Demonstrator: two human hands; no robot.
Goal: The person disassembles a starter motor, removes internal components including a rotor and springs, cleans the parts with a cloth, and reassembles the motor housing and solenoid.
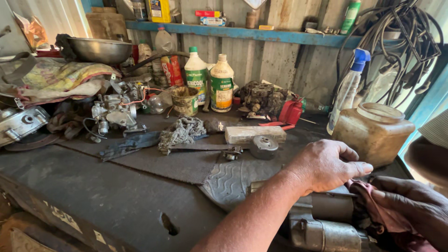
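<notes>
- Resting at lower right of the frame, the left hand [326, 165] lies palm down on a grey metal motor housing [322, 219], fingers curled over its top, thumb extended toward the right.
- Right hand [410, 203], far lower right, clenched on a dark red rag [373, 210] pressed against the end of the same housing.
- Motor housing lies on its side at the near edge of the counter [116, 191], partly on a ribbed rubber mat [231, 179].
- Just behind the left hand: a cloudy amber plastic jar [373, 133], lid off; a spray bottle [347, 91] with blue nozzle stands to its left.
- Centre of frame: wooden block [254, 134], round metal cap [264, 147], a heap of greasy chain [182, 132].
- Centre left: a carburettor [114, 112] with an orange wire.
- Back of counter: two white-and-green bottles [210, 81] against the corrugated wall.
- Upper right: bundle of black cables [401, 37] hanging from the blue shelf [242, 32].
</notes>
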